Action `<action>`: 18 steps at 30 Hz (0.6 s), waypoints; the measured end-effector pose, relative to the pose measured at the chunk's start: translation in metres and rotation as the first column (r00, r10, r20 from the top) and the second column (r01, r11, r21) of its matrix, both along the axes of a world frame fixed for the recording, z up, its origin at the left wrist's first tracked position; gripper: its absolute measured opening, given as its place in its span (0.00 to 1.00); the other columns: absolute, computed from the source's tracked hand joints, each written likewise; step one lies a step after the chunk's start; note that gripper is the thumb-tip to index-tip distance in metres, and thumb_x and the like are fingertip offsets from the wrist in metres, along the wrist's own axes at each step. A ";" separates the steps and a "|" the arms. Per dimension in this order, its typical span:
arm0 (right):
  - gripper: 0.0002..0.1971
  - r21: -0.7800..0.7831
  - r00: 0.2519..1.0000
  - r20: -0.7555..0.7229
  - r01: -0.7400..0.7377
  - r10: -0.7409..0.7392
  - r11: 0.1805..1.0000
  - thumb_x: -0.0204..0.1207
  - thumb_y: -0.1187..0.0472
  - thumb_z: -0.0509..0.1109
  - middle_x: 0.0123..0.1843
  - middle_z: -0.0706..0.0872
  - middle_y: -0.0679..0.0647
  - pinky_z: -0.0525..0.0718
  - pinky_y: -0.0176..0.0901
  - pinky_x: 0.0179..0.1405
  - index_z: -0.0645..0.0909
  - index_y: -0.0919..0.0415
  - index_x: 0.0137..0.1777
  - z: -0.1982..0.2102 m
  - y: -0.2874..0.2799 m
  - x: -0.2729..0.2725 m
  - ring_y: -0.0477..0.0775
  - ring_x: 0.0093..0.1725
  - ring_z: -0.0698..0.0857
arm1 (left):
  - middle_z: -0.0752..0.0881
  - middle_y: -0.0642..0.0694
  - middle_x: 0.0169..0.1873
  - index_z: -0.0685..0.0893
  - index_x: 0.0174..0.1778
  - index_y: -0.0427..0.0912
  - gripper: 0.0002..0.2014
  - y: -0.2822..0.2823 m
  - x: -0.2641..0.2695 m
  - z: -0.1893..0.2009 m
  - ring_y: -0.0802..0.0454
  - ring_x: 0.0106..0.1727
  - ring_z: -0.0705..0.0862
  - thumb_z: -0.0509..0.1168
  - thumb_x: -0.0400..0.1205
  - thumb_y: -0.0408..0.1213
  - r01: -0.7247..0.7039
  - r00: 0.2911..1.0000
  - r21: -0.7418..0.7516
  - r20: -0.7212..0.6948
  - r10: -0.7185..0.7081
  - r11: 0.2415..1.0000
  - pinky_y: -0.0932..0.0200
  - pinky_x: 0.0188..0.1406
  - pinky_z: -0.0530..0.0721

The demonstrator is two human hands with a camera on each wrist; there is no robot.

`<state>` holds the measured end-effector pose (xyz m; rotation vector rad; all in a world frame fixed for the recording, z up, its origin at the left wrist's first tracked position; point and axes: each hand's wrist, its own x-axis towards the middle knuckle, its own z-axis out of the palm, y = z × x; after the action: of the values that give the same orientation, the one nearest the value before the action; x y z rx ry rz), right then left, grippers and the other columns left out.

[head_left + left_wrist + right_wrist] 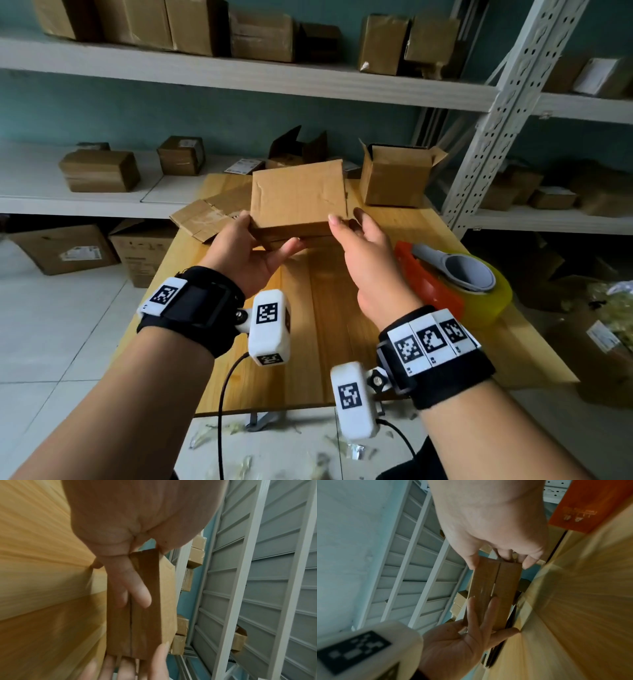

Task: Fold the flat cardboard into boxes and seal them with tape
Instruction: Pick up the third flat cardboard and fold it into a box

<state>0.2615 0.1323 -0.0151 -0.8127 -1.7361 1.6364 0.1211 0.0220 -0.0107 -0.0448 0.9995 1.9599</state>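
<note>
A brown cardboard box (298,195) is held a little above the wooden table (322,342). My left hand (253,240) grips its left end, thumb on top and fingers stretched along the near face (137,591). My right hand (356,236) pinches the right end, thumb on the top edge and fingers behind. The seam between two closed flaps runs along the near face of the box (147,601), also seen on the box (493,588) in the right wrist view. An orange tape dispenser (455,281) with a yellowish roll lies on the table, right of my right hand.
Flattened cardboard (205,219) lies at the table's far left. An open box (394,178) stands at the far right corner. White metal shelves (239,78) with several boxes run behind and to the right. Tape scraps litter the floor (239,445).
</note>
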 end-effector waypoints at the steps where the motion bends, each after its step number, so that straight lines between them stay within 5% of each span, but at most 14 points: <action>1: 0.34 0.082 1.000 0.010 -0.021 0.020 0.996 0.87 0.42 0.71 0.87 0.74 0.45 0.72 0.48 0.79 0.66 0.47 0.90 -0.002 0.000 0.001 0.52 0.87 0.71 | 0.88 0.29 0.64 0.77 0.72 0.35 0.26 0.000 -0.001 -0.001 0.24 0.55 0.92 0.57 0.93 0.56 0.008 1.000 -0.017 -0.007 -0.008 1.000 0.46 0.41 0.96; 4: 0.32 0.391 0.996 0.086 -0.018 -0.017 0.920 0.86 0.38 0.69 0.82 0.77 0.49 0.80 0.52 0.79 0.73 0.49 0.87 -0.012 0.003 0.000 0.51 0.82 0.76 | 0.87 0.37 0.68 0.77 0.76 0.48 0.33 -0.003 0.000 -0.006 0.31 0.58 0.93 0.59 0.85 0.71 0.000 0.971 -0.228 -0.232 -0.054 0.974 0.41 0.47 0.95; 6: 0.28 0.510 0.991 0.078 0.050 -0.104 0.859 0.88 0.40 0.67 0.74 0.78 0.52 0.83 0.45 0.70 0.79 0.51 0.83 -0.015 0.007 0.000 0.50 0.73 0.79 | 0.82 0.42 0.76 0.74 0.82 0.53 0.42 -0.005 0.005 -0.008 0.35 0.71 0.85 0.59 0.79 0.78 -0.037 0.893 -0.335 -0.434 -0.119 0.942 0.34 0.66 0.88; 8: 0.24 0.515 0.987 0.022 0.124 -0.158 0.848 0.88 0.40 0.66 0.68 0.79 0.51 0.82 0.35 0.59 0.83 0.52 0.78 -0.016 0.010 0.001 0.45 0.64 0.82 | 0.81 0.50 0.78 0.70 0.87 0.53 0.46 -0.008 0.008 -0.010 0.45 0.77 0.81 0.61 0.77 0.77 -0.039 0.796 -0.277 -0.589 -0.138 0.960 0.37 0.81 0.75; 11: 0.26 0.421 0.983 -0.070 0.182 -0.168 0.889 0.86 0.39 0.69 0.66 0.83 0.48 0.81 0.30 0.57 0.86 0.54 0.76 -0.014 0.013 0.002 0.35 0.59 0.82 | 0.92 0.52 0.62 0.81 0.75 0.49 0.32 -0.009 0.005 -0.012 0.51 0.64 0.91 0.72 0.80 0.64 -0.067 0.680 -0.173 -0.728 -0.082 0.983 0.47 0.71 0.86; 14: 0.31 0.402 0.987 -0.135 0.138 -0.091 0.905 0.83 0.35 0.71 0.74 0.83 0.44 0.85 0.46 0.73 0.83 0.54 0.79 -0.013 0.014 0.001 0.39 0.71 0.81 | 0.95 0.50 0.50 0.86 0.61 0.47 0.17 -0.006 0.000 -0.013 0.48 0.58 0.93 0.71 0.85 0.55 -0.178 0.704 -0.175 -0.710 0.001 0.968 0.50 0.59 0.92; 18: 0.32 0.500 0.977 -0.197 0.031 0.079 0.865 0.82 0.38 0.75 0.87 0.74 0.43 0.80 0.52 0.82 0.77 0.46 0.84 -0.012 0.011 0.000 0.43 0.86 0.71 | 0.90 0.43 0.54 0.83 0.57 0.47 0.22 0.003 0.002 -0.011 0.45 0.57 0.92 0.66 0.85 0.63 -0.210 0.753 -0.273 -0.658 -0.023 0.939 0.44 0.58 0.93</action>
<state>0.2613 0.1437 -0.0275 -0.3528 -1.8948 1.1445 0.1231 0.0247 -0.0219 0.4471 1.8195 1.9029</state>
